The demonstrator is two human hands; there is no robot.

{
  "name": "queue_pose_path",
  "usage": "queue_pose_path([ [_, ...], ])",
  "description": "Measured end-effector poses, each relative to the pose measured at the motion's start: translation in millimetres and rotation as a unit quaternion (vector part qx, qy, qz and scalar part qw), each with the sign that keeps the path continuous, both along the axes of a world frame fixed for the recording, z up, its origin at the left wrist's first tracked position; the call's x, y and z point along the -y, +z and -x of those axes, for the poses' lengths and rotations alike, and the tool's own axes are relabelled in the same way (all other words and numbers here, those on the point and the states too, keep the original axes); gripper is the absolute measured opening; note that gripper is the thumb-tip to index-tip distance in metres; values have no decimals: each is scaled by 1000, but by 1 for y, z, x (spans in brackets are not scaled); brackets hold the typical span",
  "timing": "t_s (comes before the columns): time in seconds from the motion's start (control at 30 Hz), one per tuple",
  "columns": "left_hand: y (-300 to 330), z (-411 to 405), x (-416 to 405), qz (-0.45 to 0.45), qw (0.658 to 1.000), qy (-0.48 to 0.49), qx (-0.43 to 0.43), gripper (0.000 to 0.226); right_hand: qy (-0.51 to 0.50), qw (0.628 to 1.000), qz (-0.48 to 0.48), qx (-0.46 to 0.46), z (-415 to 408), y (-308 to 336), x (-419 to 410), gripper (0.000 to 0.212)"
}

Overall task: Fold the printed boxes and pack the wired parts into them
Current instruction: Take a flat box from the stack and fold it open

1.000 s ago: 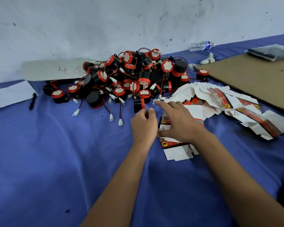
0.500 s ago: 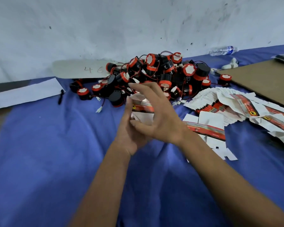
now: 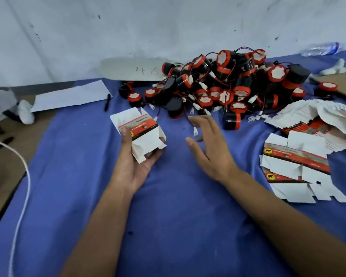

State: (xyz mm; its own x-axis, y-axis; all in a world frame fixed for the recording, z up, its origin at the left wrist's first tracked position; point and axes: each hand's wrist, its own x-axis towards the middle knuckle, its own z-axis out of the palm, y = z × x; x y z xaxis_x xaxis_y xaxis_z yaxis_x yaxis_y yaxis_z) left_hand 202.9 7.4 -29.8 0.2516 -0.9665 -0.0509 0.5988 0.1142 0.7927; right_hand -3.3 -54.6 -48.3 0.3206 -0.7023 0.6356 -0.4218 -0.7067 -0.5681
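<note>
My left hand (image 3: 135, 162) grips a white printed box (image 3: 141, 132) with a red band, opened up, its top flap standing. My right hand (image 3: 209, 148) hovers open over the blue cloth, fingers spread, pointing toward the heap of black and red wired parts (image 3: 224, 84) at the back. One black part with a red band (image 3: 231, 120) lies just beyond its fingertips. Flat printed boxes lie at the right: a fanned stack (image 3: 316, 120) and two loose blanks (image 3: 297, 170).
A blue cloth (image 3: 168, 226) covers the table against a white wall. A white paper sheet (image 3: 72, 95) and black pen (image 3: 107, 101) lie at the back left. A white cord (image 3: 22, 196) runs along the left edge. A water bottle (image 3: 322, 49) and brown cardboard (image 3: 340, 84) sit far right.
My hands have parted: the left one now holds the opened box alone, and the right one has let go and moved right toward the parts. The view has swung left.
</note>
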Motion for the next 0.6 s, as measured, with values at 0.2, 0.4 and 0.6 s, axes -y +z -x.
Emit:
queue_pose_path([
  [0.2,0,5,3,11,993,-45,111,93,15,995,-81,-53,-9,2,3,46],
  [0.4,-2,8,6,28,978,-86,189,90,143,891,-382,199,-28,19,0,57],
  [0.6,3,13,4,-8,979,-72,190,69,205,902,-327,196,-21,5,-3,77],
])
